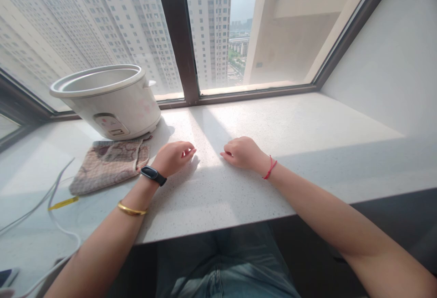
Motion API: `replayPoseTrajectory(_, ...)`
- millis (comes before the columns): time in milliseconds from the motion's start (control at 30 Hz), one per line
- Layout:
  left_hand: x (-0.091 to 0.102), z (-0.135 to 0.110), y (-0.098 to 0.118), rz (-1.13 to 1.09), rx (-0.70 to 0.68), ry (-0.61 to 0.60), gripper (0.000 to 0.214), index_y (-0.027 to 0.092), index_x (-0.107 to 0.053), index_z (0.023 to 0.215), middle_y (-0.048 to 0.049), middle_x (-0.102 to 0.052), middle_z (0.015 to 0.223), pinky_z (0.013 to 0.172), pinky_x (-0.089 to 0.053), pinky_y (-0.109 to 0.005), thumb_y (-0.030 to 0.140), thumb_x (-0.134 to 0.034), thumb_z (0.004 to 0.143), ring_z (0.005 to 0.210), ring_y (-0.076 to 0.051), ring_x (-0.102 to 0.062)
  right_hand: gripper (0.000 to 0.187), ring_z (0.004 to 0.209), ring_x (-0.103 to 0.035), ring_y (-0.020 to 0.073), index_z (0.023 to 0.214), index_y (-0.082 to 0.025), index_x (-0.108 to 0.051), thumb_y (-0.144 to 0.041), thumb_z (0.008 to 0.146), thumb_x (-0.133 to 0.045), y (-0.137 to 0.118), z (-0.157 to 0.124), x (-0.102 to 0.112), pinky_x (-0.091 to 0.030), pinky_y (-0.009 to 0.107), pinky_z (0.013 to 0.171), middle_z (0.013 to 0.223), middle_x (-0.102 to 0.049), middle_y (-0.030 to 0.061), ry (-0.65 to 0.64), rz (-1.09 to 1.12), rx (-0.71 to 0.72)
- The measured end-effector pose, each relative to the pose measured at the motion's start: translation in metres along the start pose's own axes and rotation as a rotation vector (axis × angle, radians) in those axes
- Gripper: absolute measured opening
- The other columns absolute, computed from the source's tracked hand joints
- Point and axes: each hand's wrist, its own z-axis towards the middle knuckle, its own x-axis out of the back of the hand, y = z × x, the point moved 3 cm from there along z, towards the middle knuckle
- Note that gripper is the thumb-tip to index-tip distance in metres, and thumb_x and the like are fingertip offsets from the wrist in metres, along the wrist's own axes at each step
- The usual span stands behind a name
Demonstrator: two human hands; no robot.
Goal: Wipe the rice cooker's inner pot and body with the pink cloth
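Both my hands rest on a white speckled countertop [307,138] below a window. My left hand [174,156] lies with its fingers curled loosely under, holding nothing; a black band and a gold bangle are on that arm. My right hand [241,152] is curled the same way, with nothing in it and a red string at the wrist. The two hands are a short gap apart. A white rice cooker [109,100] without a lid stands to the back left. A patterned cloth [107,163] lies in front of the cooker, just left of my left wrist.
White cables [51,197] with a yellow tag run over the counter at the left. A dark window frame [184,61] rises behind the counter, with tall buildings outside. A white wall [392,61] closes the right side. The counter's front edge is near my lap.
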Motion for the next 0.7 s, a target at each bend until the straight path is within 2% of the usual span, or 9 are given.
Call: replayPoseTrajectory(700,-0.0016,0.0006,-0.0022,0.000,-0.018,-0.001,0.027,0.021,-0.071,0.087,-0.0023,-0.071,0.078,0.062,-0.036,-0.029,0.037,-0.050,0.095,0.064,-0.016,-0.057,0.032,0.067,-0.051,0.0146,0.077,-0.015,-0.068,-0.035,0.096,-0.052,-0.0004,-0.0007,0.0025,-0.017,0.032,0.062,0.080,-0.070,0.0062,0.002,-0.017,-0.018)
